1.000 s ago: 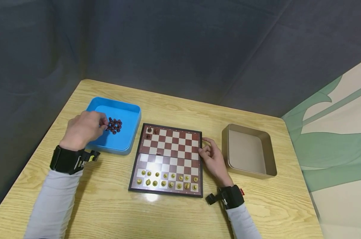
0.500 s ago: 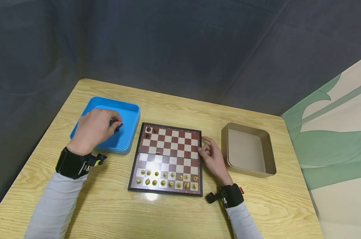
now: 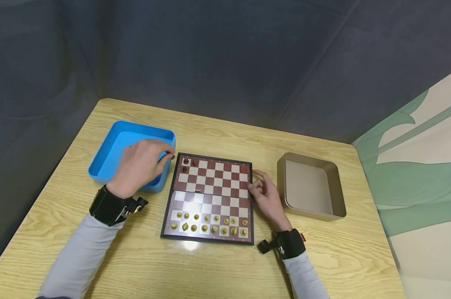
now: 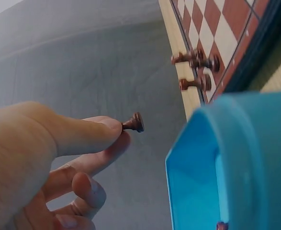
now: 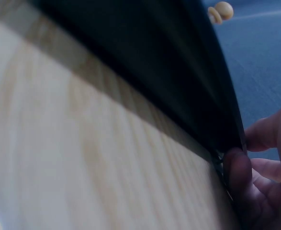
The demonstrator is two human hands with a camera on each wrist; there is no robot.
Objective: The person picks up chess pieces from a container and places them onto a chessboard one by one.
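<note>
My left hand (image 3: pixel 143 160) is raised over the right wall of the blue box (image 3: pixel 109 151), pinching a small dark red chess piece (image 4: pixel 134 122) between thumb and fingertips. Its wide base points away from the hand; its top is hidden by the fingers. On the chessboard (image 3: pixel 214 178), several gold chess pieces (image 3: pixel 204 227) stand in two rows along the near side. A few dark red pieces (image 3: pixel 186 169) stand at the far left corner. My right hand (image 3: pixel 267 199) holds the board's right edge, thumb against its black side (image 5: pixel 178 86) and some fingers curled.
An open gold-coloured tin (image 3: pixel 307 182) stands right of the board, close to my right hand. Dark cloth (image 3: pixel 225 62) hangs behind the wooden table (image 3: pixel 218 270). A bit of dark red (image 4: pixel 221 225) shows inside the blue box.
My left hand has lifted out of the blue box's pile and moved right toward the board, a dark red piece in its fingertips. The right hand has stayed at the board's edge.
</note>
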